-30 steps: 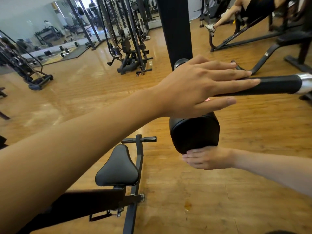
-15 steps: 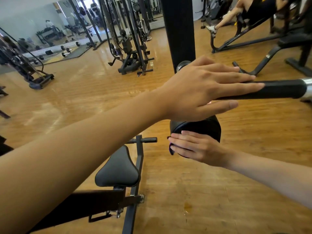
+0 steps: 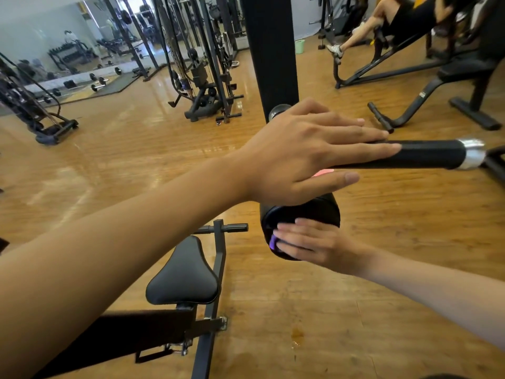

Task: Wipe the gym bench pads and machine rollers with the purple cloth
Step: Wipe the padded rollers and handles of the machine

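left hand (image 3: 306, 151): we're resting it flat on the bar (image 3: 431, 154), fingers straight
right hand (image 3: 314, 244): we're pressing the purple cloth (image 3: 273, 240) onto the roller (image 3: 314, 212), fingers straight
bench sticker (image 3: 422, 94): unreadable

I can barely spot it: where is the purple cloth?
Head view, near centre: the purple cloth peeks from under the right hand, pressed against the black roller, below the left hand.

Glossy varnished wood floor (image 3: 136, 149) reflects light in streaks; the roller pad (image 3: 314, 212) is smooth black vinyl-look upholstery with a dull sheen; a scrap of purple cloth (image 3: 273, 241) shows soft and matt against it; the bar sleeve (image 3: 426, 154) is matt black, capped by a polished metal collar (image 3: 471, 157); the seat pad (image 3: 183, 280) looks smooth and leather-like, on a matt black-painted metal frame (image 3: 220, 258).
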The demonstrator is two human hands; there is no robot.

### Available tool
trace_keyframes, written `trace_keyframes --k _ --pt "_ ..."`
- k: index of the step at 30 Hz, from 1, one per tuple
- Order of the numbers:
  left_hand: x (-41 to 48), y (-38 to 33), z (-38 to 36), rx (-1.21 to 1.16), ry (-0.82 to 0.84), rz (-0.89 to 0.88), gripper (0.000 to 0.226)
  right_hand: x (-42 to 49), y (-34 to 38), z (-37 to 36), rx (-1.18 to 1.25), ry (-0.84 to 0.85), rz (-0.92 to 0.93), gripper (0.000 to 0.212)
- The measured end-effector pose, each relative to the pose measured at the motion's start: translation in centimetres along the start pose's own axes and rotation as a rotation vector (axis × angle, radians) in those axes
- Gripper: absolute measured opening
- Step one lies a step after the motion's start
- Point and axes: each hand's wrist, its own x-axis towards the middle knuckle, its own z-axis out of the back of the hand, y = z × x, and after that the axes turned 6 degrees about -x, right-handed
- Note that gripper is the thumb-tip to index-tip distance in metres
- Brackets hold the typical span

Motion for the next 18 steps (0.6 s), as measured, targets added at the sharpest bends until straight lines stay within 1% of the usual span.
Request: trace_keyframes --k 2,3,4,5,6,8,9,10,11,12,14,15,16,17,18 --pt "0.1 -0.2 0.1 -0.001 -0.002 0.013 0.055 -3.7 1.0 -1.9 -0.075 0.204 0.221 0.035" --pt "0.2 -0.2 0.1 0.005 0.003 0.02 0.055 -4.7 0.9 -2.4 -0.08 0.27 0.274 0.035" --pt "0.3 -0.2 0.2 0.007 0.014 0.027 0.055 -4.6 0.9 -2.2 -0.08 0.273 0.278 0.034" --pt "0.3 -0.2 0.3 0.005 0.024 0.028 0.055 -3.7 0.7 -1.6 -0.06 0.235 0.244 0.032" --pt "0.3 -0.1 0.4 0.001 0.029 0.026 0.055 -2.2 0.3 -0.9 -0.027 0.162 0.184 0.03" --pt "0.2 0.0 0.4 -0.013 0.024 0.022 0.054 1.1 -0.1 0.7 0.061 -0.007 0.008 0.03" --pt "0.1 0.0 0.4 -0.016 0.022 0.019 0.054 2.1 -0.2 1.1 0.103 -0.075 -0.081 0.029" --pt "0.1 -0.1 0.3 -0.016 0.023 0.018 0.053 2.2 0.0 0.9 0.094 -0.107 -0.13 0.029" --pt "0.0 -0.2 0.3 -0.014 0.026 0.019 0.053 1.6 0.4 0.1 0.049 -0.087 -0.113 0.029" --pt "0.0 -0.2 0.3 -0.004 0.028 0.021 0.053 0.3 0.9 -0.7 -0.013 0.012 -0.028 0.03" --pt "0.0 -0.2 0.4 0.018 0.03 0.034 0.052 -3.3 2.0 -2.7 -0.097 0.288 0.267 0.032" --pt "0.0 -0.2 0.5 0.025 0.027 0.047 0.052 -4.5 2.1 -3.3 -0.121 0.397 0.353 0.032" --pt "0.1 -0.3 0.5 0.025 0.03 0.057 0.052 -4.6 2.1 -3.0 -0.121 0.429 0.363 0.033" --pt "0.2 -0.4 0.5 0.023 0.035 0.055 0.052 -3.9 2.0 -2.6 -0.092 0.363 0.311 0.032" --pt "0.2 -0.4 0.5 0.026 0.039 0.047 0.052 -2.7 1.8 -1.8 -0.031 0.234 0.218 0.03"
